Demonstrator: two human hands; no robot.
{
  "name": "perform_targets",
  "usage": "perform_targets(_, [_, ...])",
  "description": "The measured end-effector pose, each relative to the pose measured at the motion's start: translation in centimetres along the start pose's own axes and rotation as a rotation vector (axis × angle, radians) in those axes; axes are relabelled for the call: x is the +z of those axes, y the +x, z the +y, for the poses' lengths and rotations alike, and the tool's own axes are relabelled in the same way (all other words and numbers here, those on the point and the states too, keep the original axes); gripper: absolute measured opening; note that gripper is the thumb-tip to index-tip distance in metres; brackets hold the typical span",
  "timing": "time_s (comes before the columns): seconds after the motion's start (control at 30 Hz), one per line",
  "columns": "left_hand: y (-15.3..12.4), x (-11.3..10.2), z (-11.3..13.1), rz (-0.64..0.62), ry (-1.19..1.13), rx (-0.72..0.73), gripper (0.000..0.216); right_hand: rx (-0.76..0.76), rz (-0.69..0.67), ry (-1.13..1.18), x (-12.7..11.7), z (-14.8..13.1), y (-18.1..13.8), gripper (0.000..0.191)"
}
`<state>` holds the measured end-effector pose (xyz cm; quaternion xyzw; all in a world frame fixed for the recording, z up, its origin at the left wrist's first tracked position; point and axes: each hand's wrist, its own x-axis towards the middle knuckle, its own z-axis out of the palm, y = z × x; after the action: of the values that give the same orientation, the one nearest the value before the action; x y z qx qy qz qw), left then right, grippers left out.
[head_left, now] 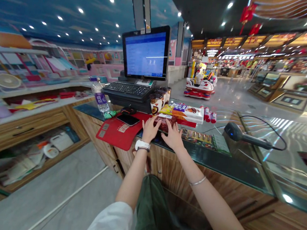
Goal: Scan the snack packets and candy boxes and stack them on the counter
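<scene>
Both of my hands rest on a small red and brown packaged box (164,123) lying on the glass counter (219,161). My left hand (150,130), with a white watch on its wrist, lies on the box's left end with fingers stretched flat. My right hand (172,135), a thin bracelet on that forearm, covers the box's right side with fingers extended over it. Just behind the box lie stacked snack boxes (187,112) and small red cans (209,116).
A red mat (116,133) with a black phone (127,119) lies to the left. Behind stand a keyboard (127,89), a monitor (145,52), cups (158,101) and a water bottle (100,97). A barcode scanner (245,136) with cable lies right. Wooden shelves (18,131) run along the left.
</scene>
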<state>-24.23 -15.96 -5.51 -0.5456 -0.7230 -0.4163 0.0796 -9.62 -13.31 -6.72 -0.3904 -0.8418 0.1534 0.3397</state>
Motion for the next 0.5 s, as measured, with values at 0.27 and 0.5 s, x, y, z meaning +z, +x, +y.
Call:
perform_targets(0.27, [-0.1,-0.9,0.7,0.006,-0.074,-0.004,0.046,-0.014,-0.027,0.008,-1.1,-0.7,-0.3,0.077])
perform_targets(0.5, [-0.3,-1.6,2.6,-0.007,-0.075,0.077,0.056,-0.077,0.033,0.143,-3.2,0.8,0.1,0.078])
